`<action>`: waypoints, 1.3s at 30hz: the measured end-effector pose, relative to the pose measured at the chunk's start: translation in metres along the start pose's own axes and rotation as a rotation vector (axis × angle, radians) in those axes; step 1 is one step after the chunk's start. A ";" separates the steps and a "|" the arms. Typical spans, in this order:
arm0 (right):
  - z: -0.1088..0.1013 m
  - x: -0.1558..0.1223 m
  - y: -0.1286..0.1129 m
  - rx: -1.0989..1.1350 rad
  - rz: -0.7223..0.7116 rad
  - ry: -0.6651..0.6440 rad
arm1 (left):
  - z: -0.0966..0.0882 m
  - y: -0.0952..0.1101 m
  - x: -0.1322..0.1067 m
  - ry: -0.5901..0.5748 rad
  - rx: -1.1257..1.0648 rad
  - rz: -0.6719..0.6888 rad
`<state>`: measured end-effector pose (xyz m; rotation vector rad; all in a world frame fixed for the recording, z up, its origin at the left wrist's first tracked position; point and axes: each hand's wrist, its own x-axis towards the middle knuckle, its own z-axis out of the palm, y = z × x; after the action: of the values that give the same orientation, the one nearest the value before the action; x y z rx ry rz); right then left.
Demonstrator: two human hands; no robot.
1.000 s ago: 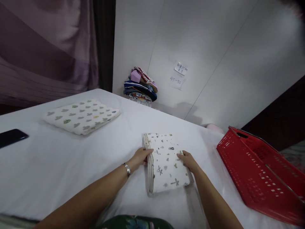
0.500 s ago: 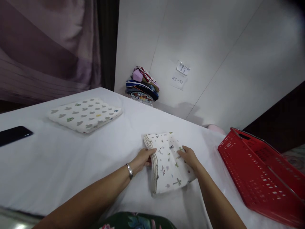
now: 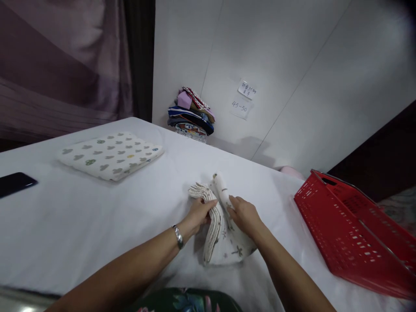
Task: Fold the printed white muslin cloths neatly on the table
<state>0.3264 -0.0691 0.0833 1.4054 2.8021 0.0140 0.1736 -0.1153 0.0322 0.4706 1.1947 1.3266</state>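
Note:
Between my hands is a white folded cloth with small printed figures and palm trees, bent into a valley along its middle. My left hand grips its layered left edge, thumb on top and fingers underneath. On the right side, my right hand is closed on the cloth, pushing that half up and inward; some of its fingers are hidden. Farther left on the table lies a second folded white cloth with grey cloud shapes and a few green, yellow and blue spots.
A red plastic basket with metal handles stands at the right. Against the wall is a pile of folded fabrics, beneath two paper notes. A black phone lies at the left of the white-covered table.
The cloth has gone from nearly flat to bent up in the middle. My right hand has moved left toward my left hand, bringing the two sides closer. The view has shifted slightly.

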 end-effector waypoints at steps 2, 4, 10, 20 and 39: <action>-0.003 0.000 -0.003 -0.011 -0.021 0.007 | 0.002 0.002 0.000 0.007 -0.003 0.019; -0.004 0.001 -0.006 -0.003 -0.038 0.021 | 0.004 0.004 -0.001 0.005 -0.005 0.038; 0.003 0.004 -0.007 0.123 -0.046 0.010 | 0.005 0.008 -0.006 -0.047 0.007 0.008; -0.010 -0.001 0.012 0.579 -0.056 -0.132 | 0.005 0.016 -0.020 -0.245 -0.020 -0.044; -0.009 -0.004 -0.006 0.190 0.071 -0.174 | 0.003 0.018 -0.037 -0.307 0.111 -0.057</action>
<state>0.3235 -0.0761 0.0923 1.4626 2.6686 -0.3648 0.1744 -0.1432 0.0627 0.6891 1.0196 1.0973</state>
